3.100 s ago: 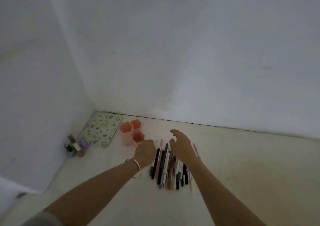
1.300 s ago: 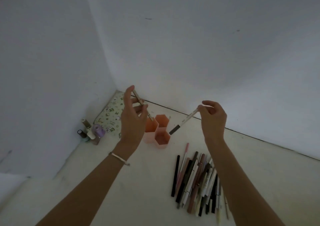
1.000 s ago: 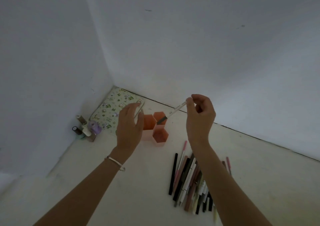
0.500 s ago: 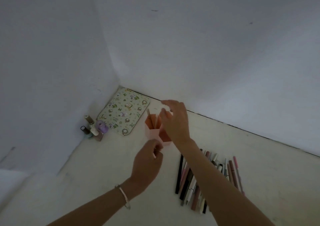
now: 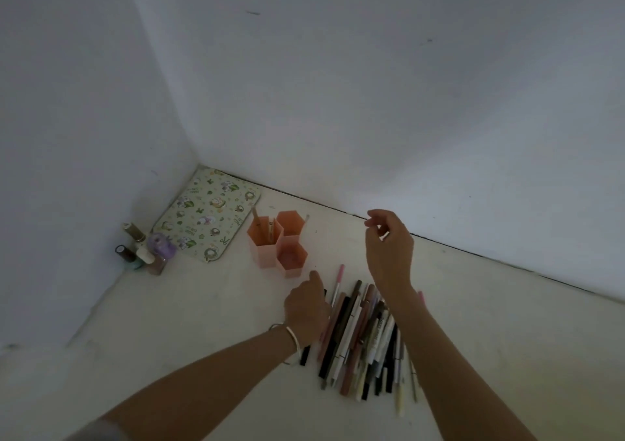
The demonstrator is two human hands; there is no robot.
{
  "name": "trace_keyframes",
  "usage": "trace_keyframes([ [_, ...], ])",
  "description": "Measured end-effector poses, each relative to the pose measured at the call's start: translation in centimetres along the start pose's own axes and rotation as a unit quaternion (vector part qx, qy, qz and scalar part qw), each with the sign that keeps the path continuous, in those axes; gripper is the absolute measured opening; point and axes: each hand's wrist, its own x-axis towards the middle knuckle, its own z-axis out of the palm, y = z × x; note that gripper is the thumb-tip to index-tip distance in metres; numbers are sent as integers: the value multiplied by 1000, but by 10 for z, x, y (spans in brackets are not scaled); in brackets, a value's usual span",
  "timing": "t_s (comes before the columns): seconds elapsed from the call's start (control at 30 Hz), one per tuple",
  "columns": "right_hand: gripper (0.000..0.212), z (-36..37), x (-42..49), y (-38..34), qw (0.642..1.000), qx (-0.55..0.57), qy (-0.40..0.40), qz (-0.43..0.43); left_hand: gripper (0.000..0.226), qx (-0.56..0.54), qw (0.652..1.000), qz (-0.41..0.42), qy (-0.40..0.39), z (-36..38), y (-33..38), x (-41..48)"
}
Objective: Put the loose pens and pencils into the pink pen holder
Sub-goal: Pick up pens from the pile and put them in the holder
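The pink pen holder (image 5: 279, 244) stands on the pale, matte counter (image 5: 189, 308) near the wall corner — three hexagonal tubes of smooth plastic joined side by side, open at the top; the left tube has two thin sticks, pens or pencils (image 5: 263, 227), leaning inside, and another slim one shows at the far right edge of the back tube; the front tube looks empty.

The loose pens and pencils (image 5: 362, 332) lie in a rough fan just in front & to the right of the holder, mostly parallel, overlapping; slim round barrels in black, white, brown, pink and pale yellow, some w/ printed lettering too small to read.

Left hand (image 5: 306, 308) is down at the left edge of the pile, fingers curled onto it — cannot tell whether it grips a pen; a thin bangle sits on the wrist. Right hand (image 5: 389, 248) is raised above the pile, right of the holder, fingers loosely spread, nothing in it.

Left of the holder lies a flat rounded-corner pad (image 5: 206, 217) w/ a cartoon print; beside it, against the wall, a cluster of small bottles (image 5: 143, 251) w/ caps, one lilac.
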Motion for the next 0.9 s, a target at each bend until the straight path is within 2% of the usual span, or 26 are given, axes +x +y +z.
trace_keyframes([
  [0.07,26,3,0,13,998,-46,-24,26,43,-86,996,25,-3,-18,-1,-6],
  [0.13,25,8,2,27,985,-141,-83,63,30,-201,977,65,26,-46,-6,-14],
  [0.23,29,19,-2,44,935,-275,-202,92,29,-281,943,129,124,-99,-15,-29],
  [0.33,25,35,-14,51,886,-387,-247,59,40,-321,906,160,223,-144,-27,-44],
  [0.43,23,50,-24,52,867,-429,-252,7,39,-334,887,122,294,-161,-44,-42],
  [0.5,23,58,-26,51,878,-399,-264,10,38,-351,873,96,325,-166,-54,-39],
  [0.57,24,60,-22,44,915,-313,-249,50,38,-364,852,87,364,-175,-61,-37],
  [0.67,21,49,-1,20,972,-148,-144,112,36,-371,810,101,442,-191,-68,-33],
  [0.77,16,33,20,-14,991,-8,-57,120,35,-380,773,119,494,-193,-69,-20],
  [0.83,15,26,24,-36,991,84,-12,100,35,-366,773,130,501,-183,-68,-7],
  [0.9,16,23,23,-55,987,144,25,73,34,-327,795,139,492,-167,-71,6],
])
